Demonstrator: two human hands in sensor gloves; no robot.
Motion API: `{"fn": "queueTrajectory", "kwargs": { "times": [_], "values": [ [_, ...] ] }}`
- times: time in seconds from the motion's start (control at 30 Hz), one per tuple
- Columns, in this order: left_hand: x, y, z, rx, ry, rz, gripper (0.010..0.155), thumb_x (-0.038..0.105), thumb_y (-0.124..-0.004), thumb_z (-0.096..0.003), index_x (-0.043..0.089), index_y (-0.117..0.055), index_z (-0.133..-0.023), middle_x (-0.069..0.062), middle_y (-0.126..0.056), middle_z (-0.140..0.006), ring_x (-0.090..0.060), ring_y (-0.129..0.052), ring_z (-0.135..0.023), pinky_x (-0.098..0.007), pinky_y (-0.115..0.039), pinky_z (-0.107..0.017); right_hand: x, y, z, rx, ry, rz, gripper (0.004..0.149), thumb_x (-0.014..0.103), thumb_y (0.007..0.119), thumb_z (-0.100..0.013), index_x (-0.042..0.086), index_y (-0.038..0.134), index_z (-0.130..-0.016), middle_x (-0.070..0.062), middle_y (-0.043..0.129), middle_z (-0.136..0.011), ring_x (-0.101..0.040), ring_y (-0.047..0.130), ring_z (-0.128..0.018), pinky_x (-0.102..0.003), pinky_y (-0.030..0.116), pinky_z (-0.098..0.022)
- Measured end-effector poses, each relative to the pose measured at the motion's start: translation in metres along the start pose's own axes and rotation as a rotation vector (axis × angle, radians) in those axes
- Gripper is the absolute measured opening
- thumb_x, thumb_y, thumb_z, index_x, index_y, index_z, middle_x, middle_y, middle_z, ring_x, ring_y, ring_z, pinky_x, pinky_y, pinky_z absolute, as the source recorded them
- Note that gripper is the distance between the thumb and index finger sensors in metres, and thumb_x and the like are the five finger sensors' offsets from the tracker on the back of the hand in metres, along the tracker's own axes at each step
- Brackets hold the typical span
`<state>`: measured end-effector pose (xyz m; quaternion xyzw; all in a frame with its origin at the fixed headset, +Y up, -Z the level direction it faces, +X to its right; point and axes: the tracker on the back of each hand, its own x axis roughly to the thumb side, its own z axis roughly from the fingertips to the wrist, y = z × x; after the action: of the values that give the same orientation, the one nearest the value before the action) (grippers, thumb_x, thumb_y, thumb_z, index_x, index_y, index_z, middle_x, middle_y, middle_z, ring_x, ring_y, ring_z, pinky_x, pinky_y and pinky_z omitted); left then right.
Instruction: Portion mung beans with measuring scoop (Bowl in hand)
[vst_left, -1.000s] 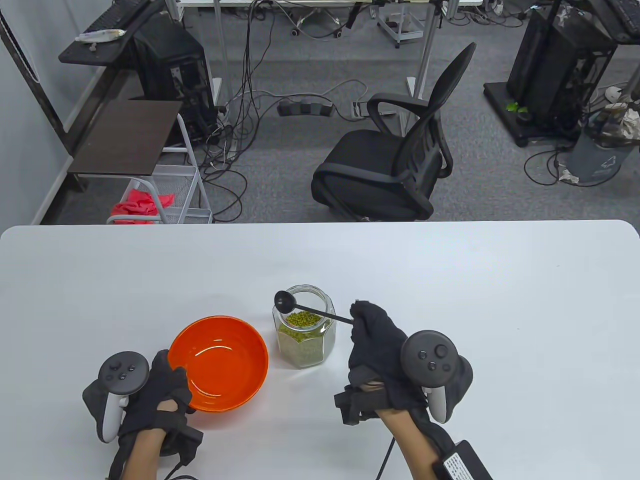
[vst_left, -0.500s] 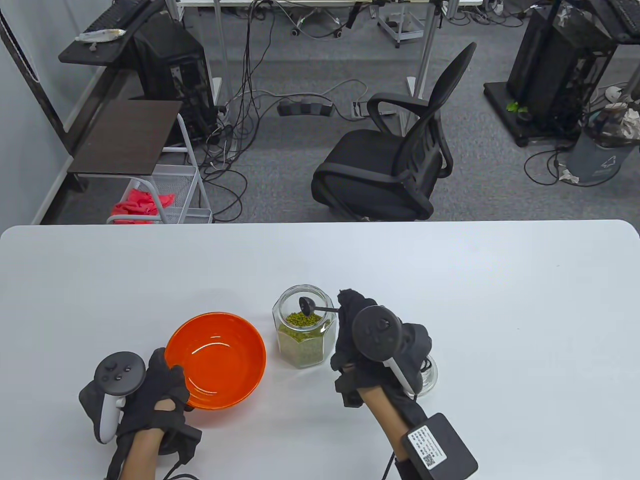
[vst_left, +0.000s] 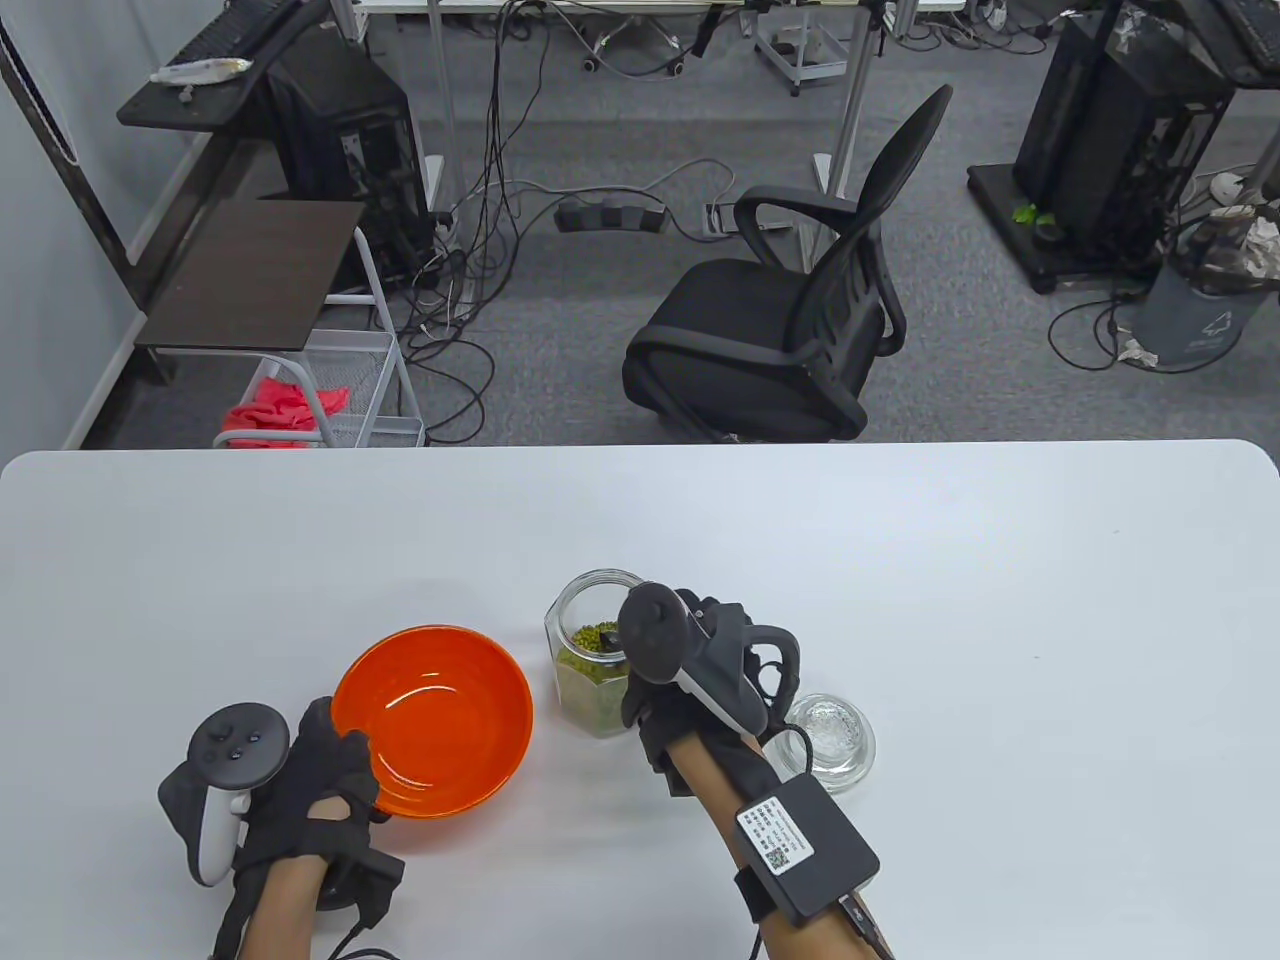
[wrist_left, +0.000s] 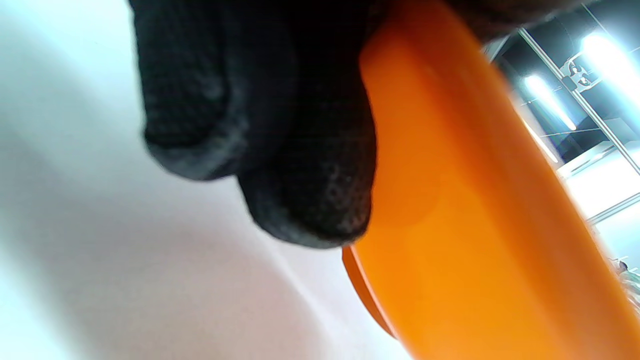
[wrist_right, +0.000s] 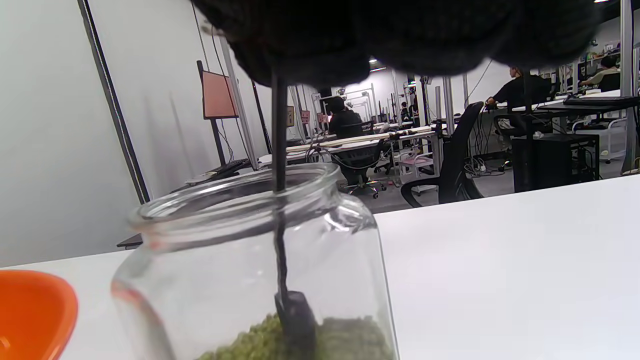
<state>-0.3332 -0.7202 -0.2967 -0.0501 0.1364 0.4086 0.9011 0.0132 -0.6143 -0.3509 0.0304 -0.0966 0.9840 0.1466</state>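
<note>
1. Your right hand (vst_left: 700, 650) is curled round the thin black handle of the black measuring scoop (wrist_right: 295, 312). The handle stands near upright through the mouth of the clear faceted glass jar (vst_left: 596, 660), and the scoop's head is sunk into the green mung beans (vst_left: 596, 638).
2. Your left hand (vst_left: 315, 790) pinches the near rim of the round orange plastic bowl (vst_left: 432, 720), thumb inside, fingers (wrist_left: 305, 200) curled under its outer wall.
3. The bowl sits just left of the jar, apart from it. The left wrist view suggests it is tipped or raised off the white table (vst_left: 1000, 600); cannot tell how far.
4. Progress: early. The bowl shows no beans; the first scoop reads as being loaded.
5. Left to do: lift the filled scoop clear, carry it over the bowl, tip it out.
6. A clear glass lid (vst_left: 830, 735) lies beside your right wrist.
</note>
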Motion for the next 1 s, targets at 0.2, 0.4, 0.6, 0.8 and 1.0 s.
{"fn": "queueTrajectory", "kwargs": {
  "times": [0.2, 0.4, 0.6, 0.8, 1.0],
  "values": [
    [-0.001, 0.002, 0.000, 0.008, 0.012, 0.002, 0.064, 0.033, -0.066, -0.0530, 0.001, -0.045, -0.104, -0.009, -0.079, -0.088, -0.014, -0.114, -0.027, -0.021, -0.099, -0.019, -0.015, 0.001, -0.007, 0.067, 0.071, -0.162, 0.040, 0.025, 0.072, -0.044, 0.009, 0.083, -0.079, -0.013, 0.093, -0.048, -0.021, 0.092, -0.022, -0.055, 0.081, -0.033],
    [-0.001, 0.002, -0.001, 0.010, 0.010, -0.002, 0.064, 0.033, -0.066, -0.0529, 0.001, -0.045, -0.104, -0.009, -0.080, -0.087, -0.014, -0.114, -0.025, -0.020, -0.098, -0.018, -0.042, 0.006, -0.008, 0.099, 0.231, -0.404, 0.040, 0.026, 0.071, -0.045, 0.007, 0.082, -0.078, -0.013, 0.093, -0.046, -0.019, 0.092, -0.019, -0.053, 0.082, -0.030],
    [-0.001, 0.002, 0.000, 0.013, 0.016, -0.007, 0.064, 0.033, -0.067, -0.0529, 0.001, -0.045, -0.104, -0.009, -0.080, -0.087, -0.014, -0.114, -0.025, -0.020, -0.098, -0.018, -0.066, 0.012, -0.006, 0.116, 0.320, -0.602, 0.040, 0.027, 0.071, -0.045, 0.006, 0.082, -0.078, -0.012, 0.094, -0.045, -0.018, 0.092, -0.018, -0.052, 0.083, -0.028],
    [-0.002, 0.001, -0.001, 0.003, 0.019, 0.000, 0.064, 0.033, -0.066, -0.0529, 0.001, -0.045, -0.104, -0.009, -0.080, -0.086, -0.013, -0.114, -0.024, -0.020, -0.098, -0.017, -0.085, 0.017, 0.000, 0.105, 0.362, -0.738, 0.040, 0.027, 0.071, -0.046, 0.006, 0.082, -0.078, -0.012, 0.094, -0.044, -0.017, 0.092, -0.017, -0.052, 0.083, -0.027],
    [-0.002, 0.001, -0.001, 0.005, 0.019, 0.001, 0.064, 0.033, -0.067, -0.0529, 0.001, -0.046, -0.104, -0.010, -0.081, -0.086, -0.012, -0.114, -0.023, -0.019, -0.099, -0.016, -0.100, 0.019, 0.003, 0.088, 0.367, -0.814, 0.040, 0.027, 0.071, -0.046, 0.006, 0.081, -0.079, -0.012, 0.094, -0.045, -0.017, 0.092, -0.018, -0.051, 0.083, -0.027]
  ]
}}
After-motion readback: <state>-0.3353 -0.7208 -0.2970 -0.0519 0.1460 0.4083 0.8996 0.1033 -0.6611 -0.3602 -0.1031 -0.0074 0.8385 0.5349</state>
